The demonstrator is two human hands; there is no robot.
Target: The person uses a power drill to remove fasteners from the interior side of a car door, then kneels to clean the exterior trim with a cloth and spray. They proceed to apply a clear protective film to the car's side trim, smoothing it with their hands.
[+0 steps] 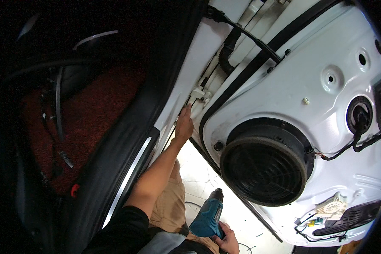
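My left arm reaches up into the gap between a white car body and its opened front door. My left hand [184, 126] lies against the white door jamb [171, 111], its fingers stretched out just below the lower door hinge [197, 95]; nothing shows in it, though the fingertips are partly hidden. Low in the view, my right hand [227, 241] is wrapped round the handle of a teal heat gun [207, 216]. The gun's dark nozzle tilts upward toward the door, apart from any surface.
The stripped inner door panel [292, 89] fills the right side, with a round black speaker [264, 169] jutting out and wiring [336, 157] exposed. A door check strap [252, 36] spans the gap. The dark cabin has red carpet [93, 112] behind a black sill [101, 186].
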